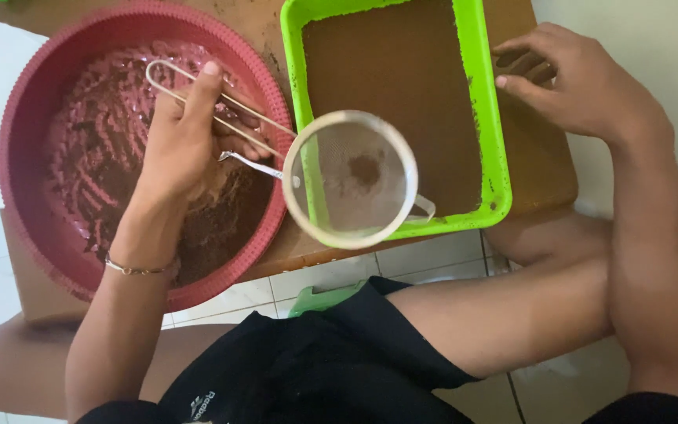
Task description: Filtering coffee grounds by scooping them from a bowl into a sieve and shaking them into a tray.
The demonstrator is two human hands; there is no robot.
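- Left hand (pixel 186 129): grip closed on wire handle of round mesh sieve (pixel 351 179), a dab of brown powder inside, held over green tray's (pixel 490 118) near corner.
- Right hand (pixel 578 82): fingers spread, holding nothing, resting at tray's edge on bench (pixel 539 165).
- Red basin (pixel 33 102) under left hand.

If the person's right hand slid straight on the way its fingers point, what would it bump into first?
The right hand rests on the wooden table with its fingers pointing left. Going straight on, it would probably first meet the right rim of the green tray, which lies just ahead of the fingertips.
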